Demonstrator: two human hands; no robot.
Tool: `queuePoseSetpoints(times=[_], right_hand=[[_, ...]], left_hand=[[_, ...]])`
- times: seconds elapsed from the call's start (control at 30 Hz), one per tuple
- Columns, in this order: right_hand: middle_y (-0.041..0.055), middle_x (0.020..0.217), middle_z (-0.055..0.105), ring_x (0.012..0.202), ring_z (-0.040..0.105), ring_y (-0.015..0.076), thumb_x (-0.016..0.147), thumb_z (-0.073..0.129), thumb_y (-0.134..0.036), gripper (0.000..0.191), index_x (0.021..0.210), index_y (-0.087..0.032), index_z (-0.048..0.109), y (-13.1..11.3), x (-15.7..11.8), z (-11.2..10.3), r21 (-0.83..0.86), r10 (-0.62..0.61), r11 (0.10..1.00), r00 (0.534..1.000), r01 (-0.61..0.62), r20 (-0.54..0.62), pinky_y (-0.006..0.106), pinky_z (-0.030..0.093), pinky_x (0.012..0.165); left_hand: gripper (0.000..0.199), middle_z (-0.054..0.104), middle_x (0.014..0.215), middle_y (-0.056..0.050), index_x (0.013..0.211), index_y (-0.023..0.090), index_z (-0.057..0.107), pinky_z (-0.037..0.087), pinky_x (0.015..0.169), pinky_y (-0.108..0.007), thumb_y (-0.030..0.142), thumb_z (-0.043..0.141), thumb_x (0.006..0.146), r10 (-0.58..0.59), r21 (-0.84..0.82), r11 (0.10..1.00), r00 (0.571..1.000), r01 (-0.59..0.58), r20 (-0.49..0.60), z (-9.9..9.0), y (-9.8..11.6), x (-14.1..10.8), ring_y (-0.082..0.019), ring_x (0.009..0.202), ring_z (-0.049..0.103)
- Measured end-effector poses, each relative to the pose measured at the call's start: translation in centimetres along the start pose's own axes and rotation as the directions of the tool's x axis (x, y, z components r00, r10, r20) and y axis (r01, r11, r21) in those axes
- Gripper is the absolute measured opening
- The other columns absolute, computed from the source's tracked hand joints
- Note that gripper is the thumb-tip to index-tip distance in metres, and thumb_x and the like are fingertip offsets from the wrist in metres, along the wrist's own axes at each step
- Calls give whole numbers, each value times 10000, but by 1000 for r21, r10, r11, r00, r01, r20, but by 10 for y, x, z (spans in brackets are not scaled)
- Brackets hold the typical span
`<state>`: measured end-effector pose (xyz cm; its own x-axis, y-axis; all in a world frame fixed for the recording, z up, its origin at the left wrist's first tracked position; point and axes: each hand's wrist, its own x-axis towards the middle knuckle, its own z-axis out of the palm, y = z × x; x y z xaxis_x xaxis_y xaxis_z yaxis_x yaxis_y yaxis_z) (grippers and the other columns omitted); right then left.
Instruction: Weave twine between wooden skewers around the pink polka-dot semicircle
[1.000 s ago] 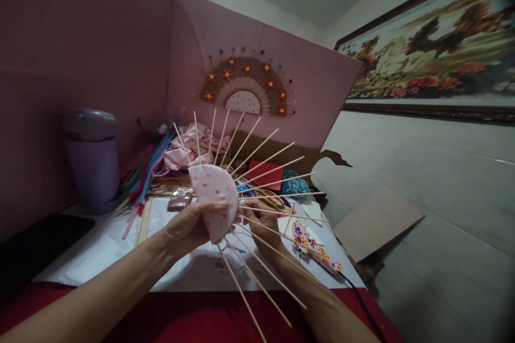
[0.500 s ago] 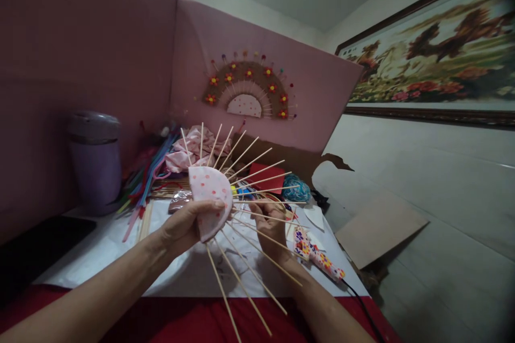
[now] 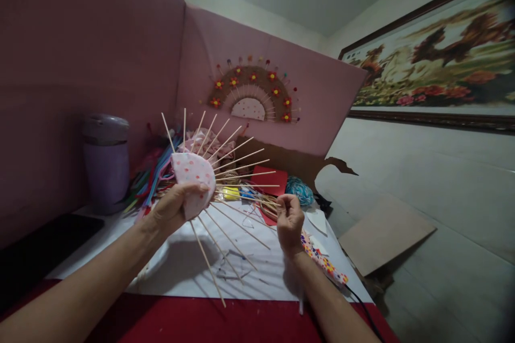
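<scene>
My left hand (image 3: 173, 204) grips a padded half-circle (image 3: 193, 169) covered in white fabric with pink-red dots, the thumb lying across its face. Thin wooden sticks (image 3: 241, 159) fan out from its curved edge over the table. At the right of the fan, my right hand (image 3: 290, 220) is closed in a pinch at the outer end of one stick (image 3: 249, 198). A similar half-circle (image 3: 248, 109) hangs on the pink board, inside a brown arch (image 3: 263, 76) with red flowers and pins around it.
A flower-patterned glue gun (image 3: 328, 263) with a black cord lies right of my right forearm. Behind the fan are blue yarn (image 3: 300, 190), red card (image 3: 277, 178) and crumpled pink cloth (image 3: 189, 142). A purple tumbler (image 3: 105, 171) stands at left on the white-covered table (image 3: 169, 273).
The half-circle and my left hand have moved left and slightly up. My right hand has moved right and drawn outward along the sticks to one stick's end.
</scene>
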<state>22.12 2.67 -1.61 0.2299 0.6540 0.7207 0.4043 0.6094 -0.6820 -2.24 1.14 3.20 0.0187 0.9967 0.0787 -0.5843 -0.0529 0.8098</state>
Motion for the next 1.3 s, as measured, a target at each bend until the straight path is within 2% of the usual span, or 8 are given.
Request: queuePoseSetpoints(times=[0.1,0.23,0.37,0.57,0.73,0.87,1.07,1.3], right_hand=[[-14,677,484,611,468,126,805,465,-291,110,780,-185,477,-1,3,-1,-7,-38,999,997,38,-71,256,394,589],[-32,653,472,562,469,101,810,475,-294,115,782,-182,472,-3,6,0,84,-23,996,993,33,-117,225,391,534],[-42,620,471,502,450,84,807,490,-294,118,771,-183,472,-7,8,1,133,21,991,991,-3,-135,205,374,476],[-37,634,474,522,458,92,804,491,-288,111,766,-184,477,-4,8,3,136,25,991,991,-7,-133,213,393,496],[6,706,541,660,519,134,795,494,-227,98,728,-181,550,5,6,4,63,-111,992,993,108,45,262,428,620],[19,715,586,693,539,148,785,511,-191,112,716,-191,599,5,0,8,0,-199,979,952,205,234,272,420,659],[21,642,590,609,519,146,784,515,-213,160,645,-183,589,-4,-6,13,-242,-141,938,913,247,382,261,383,604],[37,706,603,651,518,157,788,482,-207,149,677,-189,581,-3,-8,15,-330,-123,900,894,283,432,260,370,619]], left_hand=[[221,656,626,-49,775,96,598,499,468,-242,49,602,559,-56,98,993,997,60,-45,-3,0,3,-161,522,610],[173,656,621,-78,737,76,608,490,468,-242,66,591,565,-119,166,979,993,117,2,-5,-1,5,-167,522,606],[161,658,625,-79,724,77,613,496,486,-248,53,586,568,-142,169,976,990,136,26,-6,-3,6,-167,532,607],[141,667,625,-94,736,68,617,505,473,-245,50,565,606,-206,127,971,978,203,9,-8,1,5,-169,523,614],[140,666,623,-116,744,55,615,492,438,-243,36,525,639,-253,20,968,962,252,101,-7,6,4,-166,502,606],[132,662,644,-127,743,49,614,504,500,-258,43,515,655,-309,-81,941,931,329,197,-7,6,3,-170,546,615],[190,667,664,-130,799,39,621,497,469,-248,39,516,641,-362,-91,911,886,401,289,1,-2,-9,-181,556,620],[240,673,667,-110,819,41,622,512,467,-260,21,530,599,-390,-108,894,874,435,291,18,-12,-26,-179,532,616]])
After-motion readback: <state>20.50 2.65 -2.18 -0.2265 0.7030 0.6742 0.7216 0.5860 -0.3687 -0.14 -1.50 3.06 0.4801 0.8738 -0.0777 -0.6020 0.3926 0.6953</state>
